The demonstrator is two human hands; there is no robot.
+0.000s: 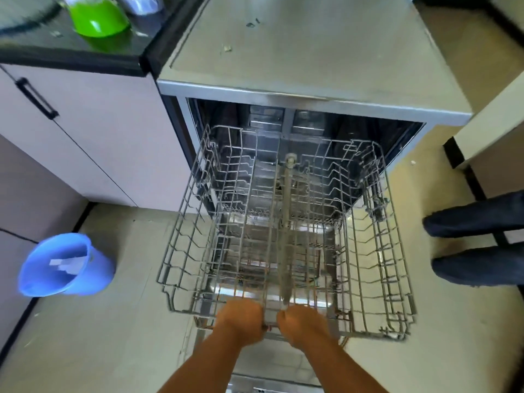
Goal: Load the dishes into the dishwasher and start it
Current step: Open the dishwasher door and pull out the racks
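The steel dishwasher (306,61) stands open in front of me, its door folded down below my arms. Its grey wire upper rack (187,222) is pulled far out and holds no dishes. A spray arm (286,222) runs under the rack's middle, and a lower rack shows through the wires. My left hand (241,321) and my right hand (304,326) grip the rack's front bar side by side, fingers curled round it. Green dishes (97,17) sit on the black counter at the top left.
A blue bucket (65,265) with white scraps stands on the floor at the left. Another person's two dark shoes (476,239) stand at the right beside the rack. White cabinets (93,137) flank the dishwasher's left side.
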